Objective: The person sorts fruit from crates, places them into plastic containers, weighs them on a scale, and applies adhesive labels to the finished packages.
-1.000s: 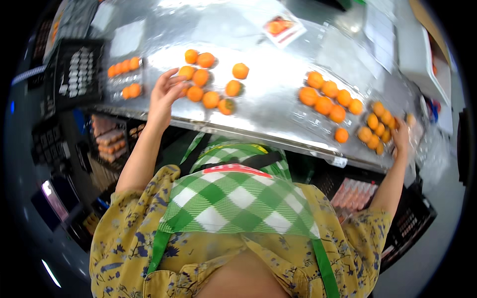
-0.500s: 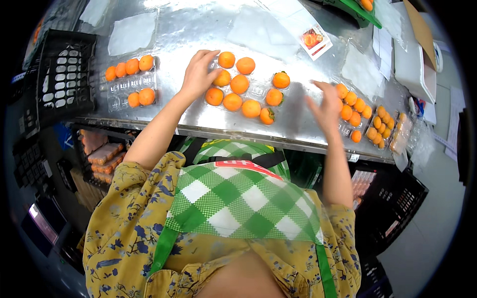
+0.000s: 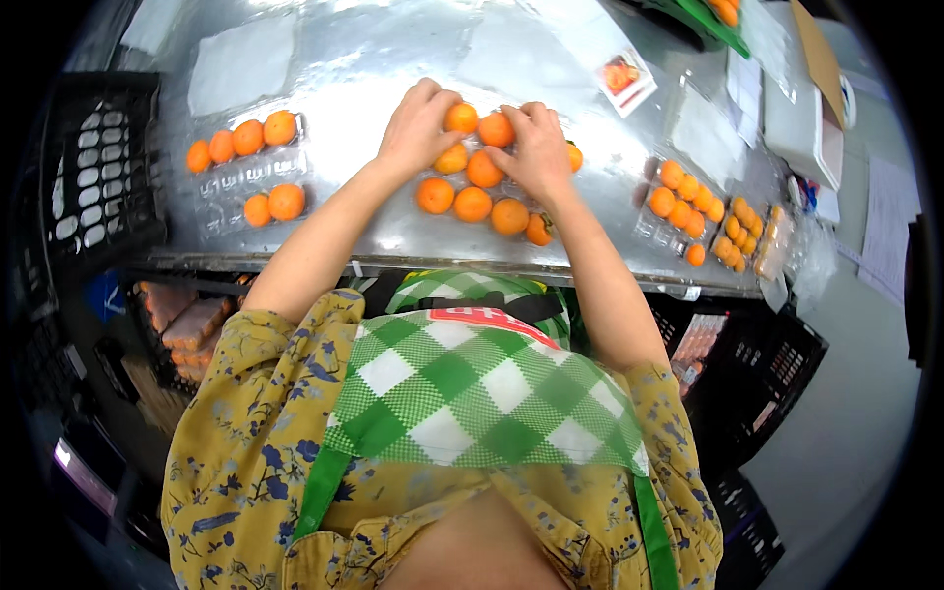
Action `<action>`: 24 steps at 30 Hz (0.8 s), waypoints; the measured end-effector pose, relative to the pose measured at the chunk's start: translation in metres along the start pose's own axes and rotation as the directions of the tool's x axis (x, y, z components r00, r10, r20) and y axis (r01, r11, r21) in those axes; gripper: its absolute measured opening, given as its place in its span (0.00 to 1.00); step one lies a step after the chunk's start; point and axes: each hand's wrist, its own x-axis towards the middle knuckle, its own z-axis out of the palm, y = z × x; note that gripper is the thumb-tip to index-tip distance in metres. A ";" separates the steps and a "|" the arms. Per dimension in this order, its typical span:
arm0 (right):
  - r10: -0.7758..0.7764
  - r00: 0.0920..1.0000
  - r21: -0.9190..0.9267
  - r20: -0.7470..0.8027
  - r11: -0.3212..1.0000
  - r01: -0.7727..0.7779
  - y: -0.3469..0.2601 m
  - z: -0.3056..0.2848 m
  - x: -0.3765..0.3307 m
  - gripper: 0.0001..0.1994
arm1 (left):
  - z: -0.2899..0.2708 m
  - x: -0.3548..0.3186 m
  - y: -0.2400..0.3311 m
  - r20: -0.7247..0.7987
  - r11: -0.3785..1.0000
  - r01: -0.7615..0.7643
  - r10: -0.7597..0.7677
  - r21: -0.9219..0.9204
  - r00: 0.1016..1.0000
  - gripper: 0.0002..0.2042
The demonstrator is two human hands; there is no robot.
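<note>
Orange persimmons [image 3: 473, 205] sit in rows in a clear plastic tray [image 3: 513, 187] on the metal table in front of me. At its far left corner, my left hand [image 3: 418, 128] curls its fingers and thumb round a persimmon [image 3: 460, 118]. My right hand [image 3: 538, 150] reaches over the tray from the right, its thumb and fingers closed round the neighbouring persimmon [image 3: 496, 130]. A persimmon [image 3: 574, 155] on the right is partly hidden behind that hand. One at the near right corner [image 3: 539, 229] shows its dark leafy cap.
Left stands another clear tray [image 3: 224, 182] with persimmons in two rows, beside a black crate [image 3: 103, 167]. Rightward are more filled packs [image 3: 685, 200] of orange fruit. A printed card [image 3: 626, 79] and a green container [image 3: 703, 22] lie at the far right. Crates [image 3: 757, 379] stand below the table edge.
My right hand has moved left from beside the right-hand packs onto the middle tray's far row. My left hand has closed in on the far left persimmon. The view has shifted slightly.
</note>
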 end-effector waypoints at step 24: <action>0.075 0.997 0.175 -0.013 0.982 -0.072 0.005 0.002 0.009 0.20 | 0.005 0.006 0.007 0.039 0.998 -0.036 0.038 -0.044 0.999 0.18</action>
